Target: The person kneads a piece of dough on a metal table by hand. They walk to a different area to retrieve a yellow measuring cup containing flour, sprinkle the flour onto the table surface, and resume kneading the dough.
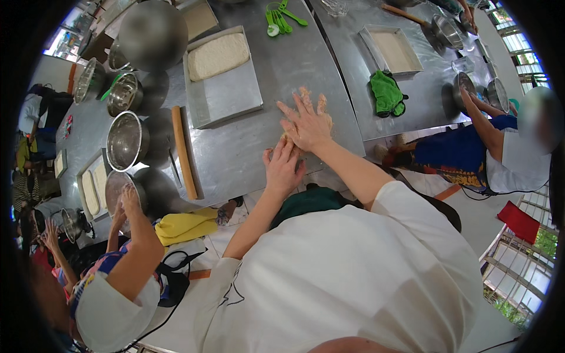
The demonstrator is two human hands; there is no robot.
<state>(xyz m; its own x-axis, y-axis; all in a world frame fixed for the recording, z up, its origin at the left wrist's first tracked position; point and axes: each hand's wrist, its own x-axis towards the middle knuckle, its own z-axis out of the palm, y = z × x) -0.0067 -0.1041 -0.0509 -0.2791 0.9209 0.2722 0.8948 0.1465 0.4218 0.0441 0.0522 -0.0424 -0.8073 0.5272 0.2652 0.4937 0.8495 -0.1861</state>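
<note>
Sticky, lumpy dough [325,115] lies near the edge of the stainless steel table [234,154], mostly hidden under my right hand [308,123]. That hand is spread flat on the dough, with bits of dough stuck to its fingers. My left hand [284,167] is just nearer to me, its fingers bent and touching the dough beside the right palm; whether it grips any dough cannot be told. Beyond my hands, a metal baking pan [229,115] holds a flat slab of dough [218,56] at its far end.
A wooden rolling pin [183,152] lies left of the pan, with a metal bowl [128,141] beyond it. Green measuring spoons [284,20] lie at the far side. A green cloth [387,93] and another pan [393,50] are on the right table. People work at both sides.
</note>
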